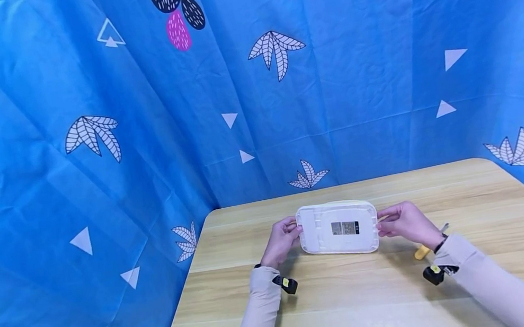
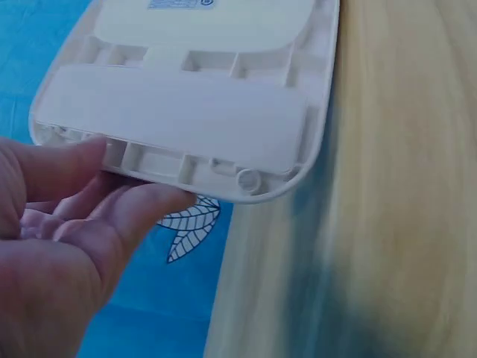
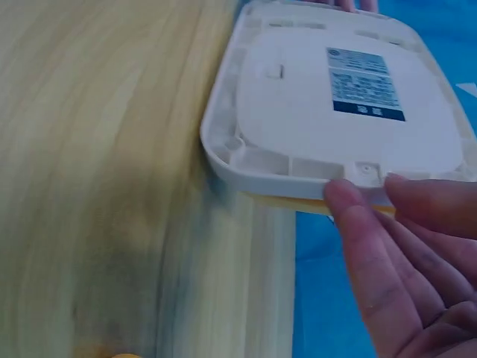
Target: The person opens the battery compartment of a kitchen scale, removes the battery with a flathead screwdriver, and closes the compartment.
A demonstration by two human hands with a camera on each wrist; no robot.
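Note:
A flat white plastic device [image 1: 316, 227] with rounded corners is held up over the table, its ribbed underside towards me. Its kind is not plain from this side. A printed label [image 3: 367, 86] and a long smooth panel [image 2: 171, 112] show on that underside. My left hand [image 1: 281, 240] pinches the left short edge between thumb and fingers, beside the panel. At the opposite short edge my right hand [image 1: 407, 223] grips the rim, thumb on the underside face and fingers beneath. A yellowish layer shows under the rim in the right wrist view. The device's other face is hidden.
A screwdriver with a yellow handle [image 1: 422, 252] lies on the wooden table [image 1: 353, 303], partly covered by the right wrist. Blue patterned cloth [image 1: 355, 95] hangs behind the table and along its left side. Both wrists wear small black cameras.

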